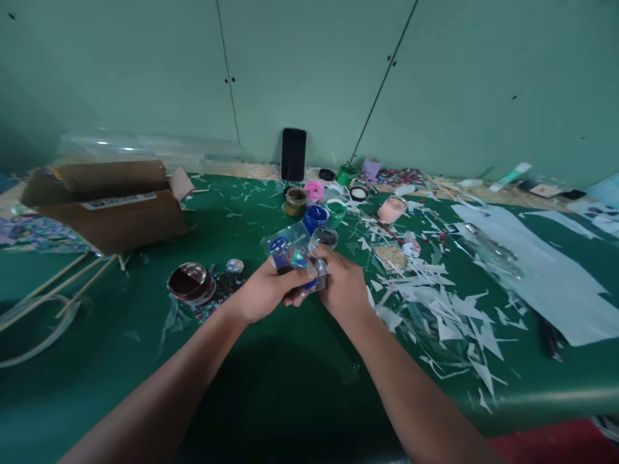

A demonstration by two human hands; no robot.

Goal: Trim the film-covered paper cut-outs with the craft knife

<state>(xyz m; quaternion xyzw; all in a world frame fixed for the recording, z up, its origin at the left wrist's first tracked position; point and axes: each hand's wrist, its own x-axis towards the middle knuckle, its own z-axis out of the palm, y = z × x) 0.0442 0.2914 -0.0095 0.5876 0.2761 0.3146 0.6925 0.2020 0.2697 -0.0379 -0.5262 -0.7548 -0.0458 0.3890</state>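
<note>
The left hand [268, 290] grips the painted piece [290, 254], a clear sheet with colour on it, thumb on top. The right hand [345, 280] is curled in against its clear edge; its fingertips are hidden, so I cannot tell whether it grips too. The work looks part done: blue and green are on the piece, while its margins are bare. Whether anything is left to add, the view does not settle. Just beyond the hands, the blue jar [315, 219] and green jar [336, 211] stand open. Right of the right hand, scraps [447, 316] suggest cutting has been done. Left of the left hand and farther off, the box [116, 225] bears a white label [120, 201], print too small to read. Far right, a green-and-white tube [511, 176] shows no legible brand.
</note>
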